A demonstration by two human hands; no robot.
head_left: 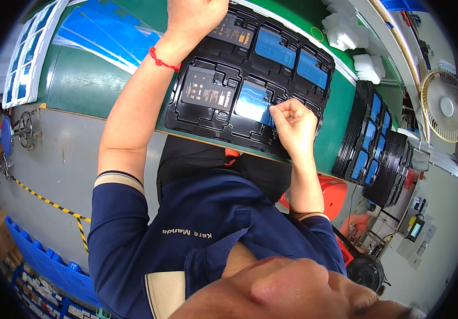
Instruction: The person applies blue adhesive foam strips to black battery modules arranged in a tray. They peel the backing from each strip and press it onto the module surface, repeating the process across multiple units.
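While the right hand (294,123) pinches the blue film (253,103) on a flat pack in the black tray (197,119), the left hand (194,16) presses the tray's far end, grip unclear; three packs look filmed, two bare, on the green bench (80,80).

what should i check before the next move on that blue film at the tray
1. Right hand pinching the blue film at its edge: ok.
2. Left hand resting on the black tray at its far side: ok.
3. Tray lying flat on the green table: ok.
4. Film fully peeled off its part: cannot tell.
5. Other blue-covered parts seated in their pockets: ok.
6. Stack of trays on the right apart from the hands: ok.
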